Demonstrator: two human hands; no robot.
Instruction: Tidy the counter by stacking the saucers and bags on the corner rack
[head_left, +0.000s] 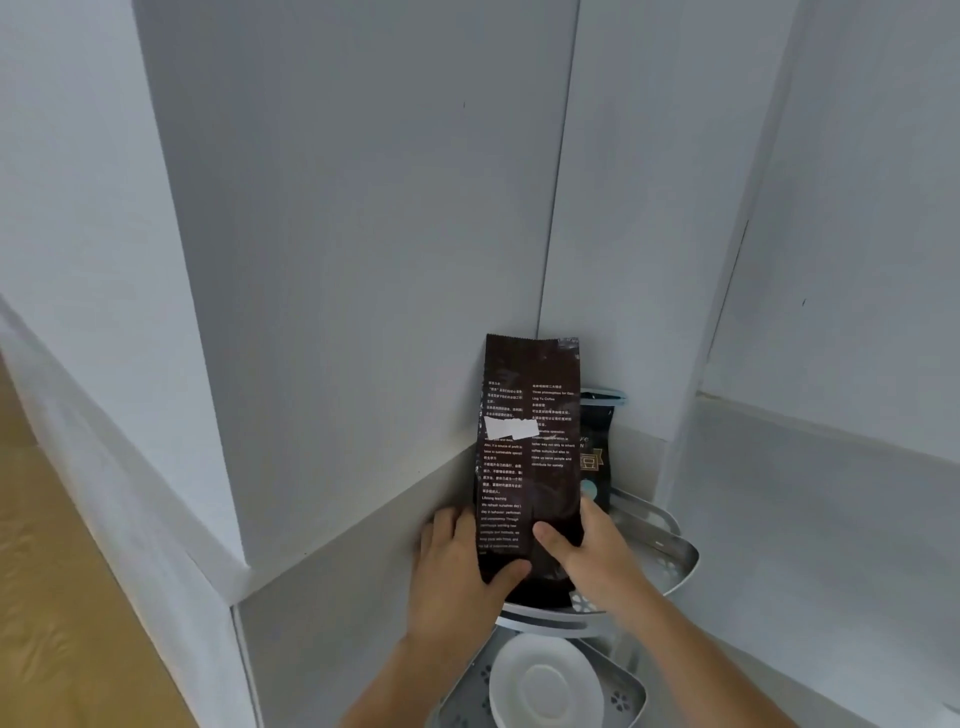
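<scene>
Two hands, left hand (457, 566) and right hand (592, 556), each grip closed on the dark coffee bag (527, 457) standing upright on the corner rack (670, 561) top tier: settle its base flat beside the second bag (597, 441) before you let go.

Both hands are gripping a dark printed bag (527, 457) upright on the corner rack's upper shelf (670, 566); the left hand (457, 566) and right hand (597, 556) are clasping its lower part; a second bag (597, 441) is standing behind; a white saucer (545, 686) is lying on the lower shelf.
</scene>
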